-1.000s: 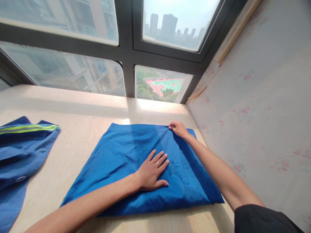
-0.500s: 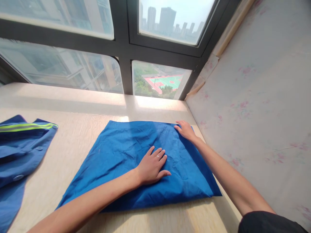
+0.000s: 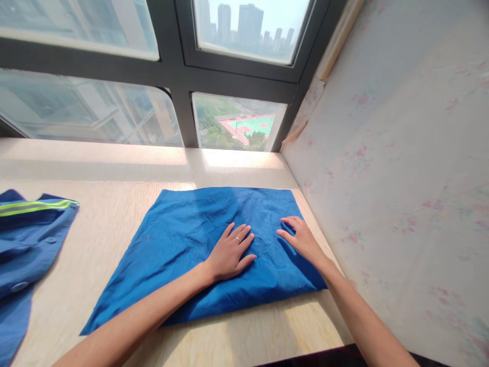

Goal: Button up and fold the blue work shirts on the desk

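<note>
A folded blue garment (image 3: 183,229), its fabric lightly wrinkled, lies across the pale surface in front of me. My left hand (image 3: 231,252), with a ring on one finger, rests flat on the middle of the cloth, fingers spread. Over the garment's right part hovers my right hand (image 3: 300,237), thumb and fingers apart with nothing between them; its shadow falls on the cloth beneath. The garment's straight stitched edge runs along the far side, towards the window.
Another blue garment (image 3: 34,244) with a yellow-green and grey stripe and buttons lies at the far left. A dark-framed window (image 3: 175,76) stands behind the pale ledge (image 3: 107,204). Flower-patterned wallpaper (image 3: 401,178) covers the wall close on the right.
My right hand has come off the garment's far right corner and moved nearer to me. My left hand stays flat on the cloth. The view has shifted slightly.
</note>
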Tool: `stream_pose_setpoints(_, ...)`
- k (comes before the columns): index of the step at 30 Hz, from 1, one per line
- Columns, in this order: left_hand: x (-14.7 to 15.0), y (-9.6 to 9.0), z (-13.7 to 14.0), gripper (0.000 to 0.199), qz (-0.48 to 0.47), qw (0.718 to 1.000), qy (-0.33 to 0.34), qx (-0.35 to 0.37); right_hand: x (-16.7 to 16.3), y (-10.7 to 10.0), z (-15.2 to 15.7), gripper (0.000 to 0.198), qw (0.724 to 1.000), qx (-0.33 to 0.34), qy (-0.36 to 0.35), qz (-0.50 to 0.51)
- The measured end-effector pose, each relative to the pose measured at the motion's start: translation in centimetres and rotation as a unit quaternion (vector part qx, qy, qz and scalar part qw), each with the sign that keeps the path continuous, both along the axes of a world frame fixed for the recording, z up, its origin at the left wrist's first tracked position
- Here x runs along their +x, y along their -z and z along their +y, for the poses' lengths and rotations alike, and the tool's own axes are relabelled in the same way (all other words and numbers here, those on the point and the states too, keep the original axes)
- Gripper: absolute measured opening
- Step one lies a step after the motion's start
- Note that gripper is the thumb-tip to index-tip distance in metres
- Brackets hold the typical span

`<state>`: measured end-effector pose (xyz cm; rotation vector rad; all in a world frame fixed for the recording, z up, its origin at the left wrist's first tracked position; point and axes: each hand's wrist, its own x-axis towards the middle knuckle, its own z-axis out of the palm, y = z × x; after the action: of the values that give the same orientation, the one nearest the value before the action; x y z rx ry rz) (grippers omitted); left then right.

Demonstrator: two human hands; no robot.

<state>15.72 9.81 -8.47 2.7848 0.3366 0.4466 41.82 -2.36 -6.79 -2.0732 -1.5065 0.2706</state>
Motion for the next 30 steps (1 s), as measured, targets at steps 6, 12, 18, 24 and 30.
stream_pose_setpoints(6, -0.1, -0.2, 0.2, 0.058, 0.009, 1.000, 0.007, 0.011, -2.2, 0.0, -6.4, 0.033, 0.999, -0.037, 0.017, 0.023)
stream_pose_setpoints(12, -0.1, -0.4, 0.1, 0.055, 0.014, 1.000, 0.005, 0.021, -2.0, 1.0, -8.7, 0.051, 0.992, -0.046, 0.104, -0.063)
stream_pose_setpoints(18, 0.0, -0.4, 0.1, 0.055, 0.025, 0.999, 0.003, 0.037, -1.3, 1.4, -7.2, 0.046, 0.974, -0.079, 0.186, -0.103)
stream_pose_setpoints(24, 0.0, -0.2, 0.1, 0.054, 0.025, 0.999, 0.001, 0.045, 0.2, -0.2, -6.3, 0.013, 0.968, -0.115, 0.214, -0.060)
stream_pose_setpoints(30, -0.6, 0.0, 0.3, 0.057, 0.046, 0.997, 0.020, 0.064, 2.1, -1.4, -6.1, 0.007, 0.976, -0.117, 0.184, 0.005)
